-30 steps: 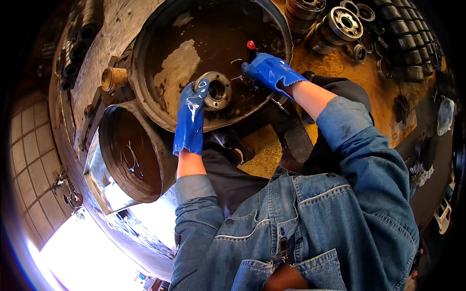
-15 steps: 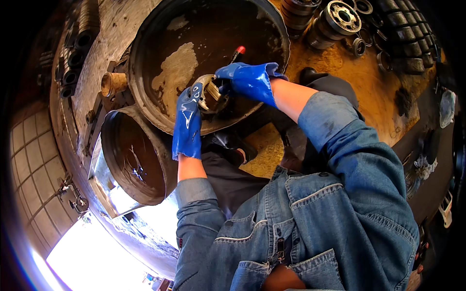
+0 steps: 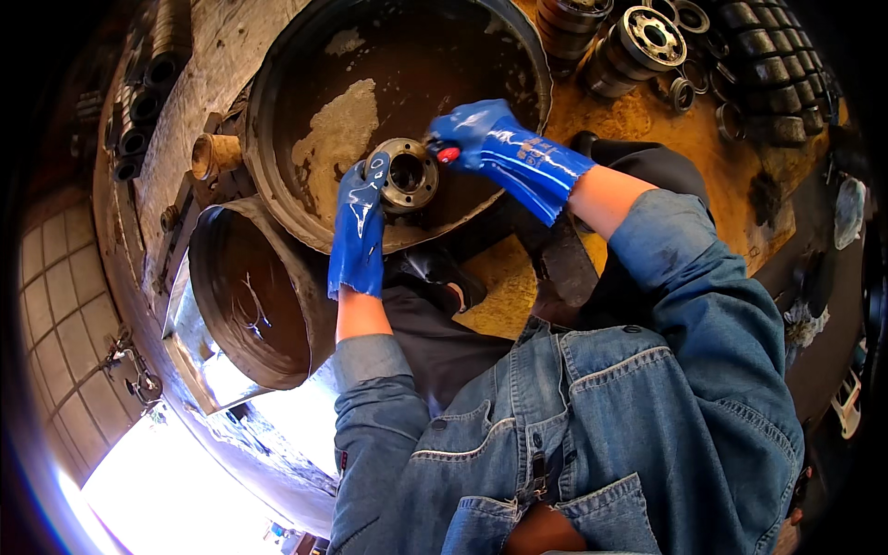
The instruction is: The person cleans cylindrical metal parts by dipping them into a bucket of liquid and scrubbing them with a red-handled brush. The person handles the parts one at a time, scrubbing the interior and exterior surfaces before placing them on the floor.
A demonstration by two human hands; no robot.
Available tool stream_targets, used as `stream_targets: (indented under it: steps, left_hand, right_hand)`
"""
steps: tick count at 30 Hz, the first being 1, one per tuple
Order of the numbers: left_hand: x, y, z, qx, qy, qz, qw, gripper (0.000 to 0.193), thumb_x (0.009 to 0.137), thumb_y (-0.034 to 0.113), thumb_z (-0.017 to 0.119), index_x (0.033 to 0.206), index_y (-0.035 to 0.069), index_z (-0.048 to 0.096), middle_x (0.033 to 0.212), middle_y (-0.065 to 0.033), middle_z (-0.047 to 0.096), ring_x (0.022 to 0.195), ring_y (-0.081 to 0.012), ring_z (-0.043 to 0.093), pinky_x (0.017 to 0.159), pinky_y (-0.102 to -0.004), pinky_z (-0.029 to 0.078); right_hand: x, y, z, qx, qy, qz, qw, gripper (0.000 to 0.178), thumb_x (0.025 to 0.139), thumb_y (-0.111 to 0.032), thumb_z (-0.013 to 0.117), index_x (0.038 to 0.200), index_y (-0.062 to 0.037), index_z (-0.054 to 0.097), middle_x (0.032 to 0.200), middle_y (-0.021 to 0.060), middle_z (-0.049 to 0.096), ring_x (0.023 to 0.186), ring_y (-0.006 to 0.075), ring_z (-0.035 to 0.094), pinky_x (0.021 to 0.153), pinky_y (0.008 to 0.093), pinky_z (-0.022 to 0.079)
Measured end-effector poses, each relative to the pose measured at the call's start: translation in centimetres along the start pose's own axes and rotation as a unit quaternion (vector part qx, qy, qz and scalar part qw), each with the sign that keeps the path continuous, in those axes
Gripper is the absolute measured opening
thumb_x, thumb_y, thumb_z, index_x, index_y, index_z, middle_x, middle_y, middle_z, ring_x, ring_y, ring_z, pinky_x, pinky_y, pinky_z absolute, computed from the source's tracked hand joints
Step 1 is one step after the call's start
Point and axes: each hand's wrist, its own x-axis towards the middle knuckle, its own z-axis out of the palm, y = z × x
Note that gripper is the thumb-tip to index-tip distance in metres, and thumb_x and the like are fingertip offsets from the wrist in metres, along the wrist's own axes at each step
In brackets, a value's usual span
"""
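Observation:
My left hand (image 3: 359,217), in a blue rubber glove, grips a round metal flange (image 3: 427,188) by its left side. The flange has a large centre hole and a ring of small bolt holes, and its face is turned up. Close to its right edge is my right hand (image 3: 476,134), also blue-gloved, closed round a tool with a red-ended handle (image 3: 449,155). The glove hides the rest of the tool, so I cannot make out its kind. Both hands are over a wide, dark round basin (image 3: 499,55) with murky liquid and a pale patch in it.
A smaller round tub (image 3: 208,277) stands tilted at the lower left of the basin, beside a rusty cup-shaped piece (image 3: 215,157). Stacked metal wheel-like parts (image 3: 652,42) and loose rings (image 3: 683,94) lie at the far right. Rows of dark cylinders (image 3: 782,65) are beyond them.
The flange has turned from tilted to face up in my left hand. My right hand has drawn away to the right, and the tool's red end now points toward me.

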Motion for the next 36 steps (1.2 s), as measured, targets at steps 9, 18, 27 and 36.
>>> stream_targets:
  steps: [9,18,27,36]
  left_hand:
    - [0.5,-0.6,-0.6,-0.021,-0.008,-0.057,0.998,0.048,0.105,0.041,0.065,0.123,-0.003,0.070,0.103,-0.0066,0.073,0.088,-0.0149,0.065,0.080,-0.0295,0.053]
    - [0.9,0.2,0.1,0.080,0.009,-0.031,0.996,0.043,0.101,0.039,0.073,0.110,-0.004,0.073,0.093,-0.0050,0.071,0.078,-0.0132,0.062,0.071,-0.0299,0.051]
    - [0.8,0.1,1.0,0.088,0.008,-0.001,0.996,0.053,0.099,0.042,0.074,0.118,-0.007,0.070,0.101,-0.0100,0.073,0.089,-0.0163,0.065,0.081,-0.0322,0.053]
    - [-0.6,1.4,1.5,-0.016,-0.001,-0.021,1.000,0.058,0.097,0.036,0.078,0.129,-0.010,0.065,0.113,-0.0124,0.072,0.097,-0.0179,0.068,0.091,-0.0291,0.054]
  right_hand:
    - [1.2,-1.2,1.7,-0.022,-0.003,-0.213,0.977,0.032,0.097,-0.031,0.065,0.127,-0.0189,0.067,0.092,0.0102,0.075,0.074,0.0320,0.073,0.073,0.0460,0.060]
    - [1.2,-2.5,2.6,0.122,0.062,-0.062,0.989,0.034,0.093,-0.042,0.069,0.113,-0.0156,0.076,0.103,0.0119,0.077,0.094,0.0347,0.075,0.084,0.0452,0.061]
    - [-0.3,2.5,2.4,0.310,0.063,-0.167,0.934,0.016,0.094,-0.015,0.066,0.107,-0.0111,0.076,0.107,0.0126,0.075,0.105,0.0330,0.071,0.090,0.0406,0.055]
    - [-1.8,2.0,-1.3,0.276,-0.010,0.202,0.940,0.056,0.093,-0.055,0.063,0.112,-0.0035,0.075,0.097,0.0184,0.074,0.088,0.0296,0.071,0.083,0.0423,0.055]
